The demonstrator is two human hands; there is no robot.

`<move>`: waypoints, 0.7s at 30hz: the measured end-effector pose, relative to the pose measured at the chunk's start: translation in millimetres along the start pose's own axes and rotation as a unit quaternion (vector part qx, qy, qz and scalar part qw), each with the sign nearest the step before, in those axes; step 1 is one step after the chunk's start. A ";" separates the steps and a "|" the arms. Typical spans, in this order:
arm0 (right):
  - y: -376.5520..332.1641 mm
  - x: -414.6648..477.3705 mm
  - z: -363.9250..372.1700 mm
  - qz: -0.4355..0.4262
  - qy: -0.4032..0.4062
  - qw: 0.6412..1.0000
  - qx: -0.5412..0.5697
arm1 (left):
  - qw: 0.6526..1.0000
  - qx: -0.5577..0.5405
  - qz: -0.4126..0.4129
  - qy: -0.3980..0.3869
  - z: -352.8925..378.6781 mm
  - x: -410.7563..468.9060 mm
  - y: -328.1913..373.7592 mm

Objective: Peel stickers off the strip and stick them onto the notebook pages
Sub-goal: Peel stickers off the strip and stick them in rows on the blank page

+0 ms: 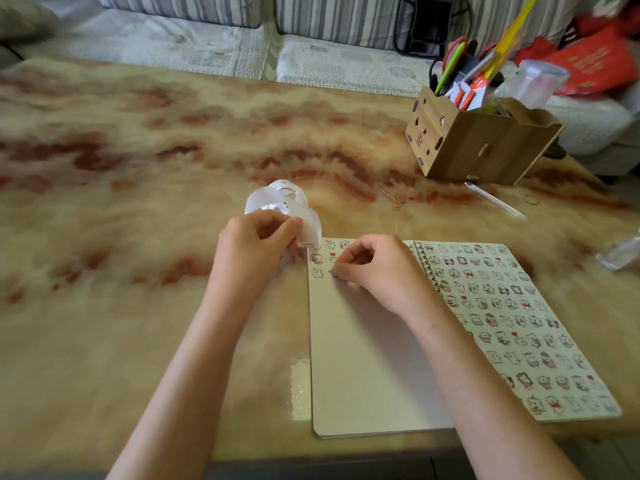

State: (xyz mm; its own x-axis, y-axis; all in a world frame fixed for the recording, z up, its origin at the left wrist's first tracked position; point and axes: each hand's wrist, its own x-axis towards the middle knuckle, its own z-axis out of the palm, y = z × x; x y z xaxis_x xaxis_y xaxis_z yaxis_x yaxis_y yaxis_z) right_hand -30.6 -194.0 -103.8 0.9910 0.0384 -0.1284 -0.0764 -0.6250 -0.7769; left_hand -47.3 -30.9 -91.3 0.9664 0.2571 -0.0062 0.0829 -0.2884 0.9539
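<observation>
An open spiral notebook (367, 368) lies on the table in front of me. Its right page (519, 327) is covered with several rows of small cartoon stickers; its left page carries a few stickers along the top and is blank below. My left hand (256, 247) grips a curled white sticker strip (287, 206) just past the notebook's top-left corner. My right hand (377, 268) rests on the left page with fingers curled, its fingertips pressing a small sticker (333, 273) against the paper in the third row.
A wooden organiser box (485, 147) with pens and scissors stands at the back right. A clear pen (495, 200) and a rubber band (530, 199) lie near it. A clear plastic item (620, 252) sits at the right edge. A sofa runs behind the marbled table (138, 202).
</observation>
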 end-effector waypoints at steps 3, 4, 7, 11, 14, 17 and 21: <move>2.4 0.6 -0.3 -0.014 -0.004 1.000 0.006 | 1.000 0.001 0.001 0.000 -0.1 -0.2 0.0; 3.1 0.7 -0.4 -0.017 -0.005 1.000 0.007 | 1.000 0.001 0.001 0.000 -0.1 -0.1 0.0; 5.5 2.8 -1.5 -0.026 0.003 1.000 0.007 | 1.000 0.000 0.001 -0.001 0.2 0.2 0.0; 9.6 8.5 -4.1 -0.018 0.004 1.000 0.009 | 1.000 0.002 0.006 0.000 0.6 0.6 -0.4; 12.0 10.2 -4.3 -0.021 0.004 1.000 0.023 | 1.000 0.000 0.007 0.000 0.4 0.9 -0.6; 9.2 8.2 -1.9 -0.012 0.004 0.999 0.035 | 1.000 0.003 0.007 -0.001 1.3 1.0 -1.3; 7.8 7.5 2.4 -0.026 0.029 0.999 -0.025 | 1.000 -0.002 0.004 -0.003 2.2 1.0 -1.1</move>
State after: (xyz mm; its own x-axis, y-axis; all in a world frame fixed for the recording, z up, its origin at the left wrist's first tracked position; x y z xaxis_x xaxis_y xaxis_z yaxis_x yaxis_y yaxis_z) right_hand -24.0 -196.7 -112.3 0.9983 0.0269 -0.0523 -0.0215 -0.6611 -0.7500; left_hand -45.8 -32.3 -93.0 0.9685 0.2489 -0.0001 0.0740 -0.2874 0.9550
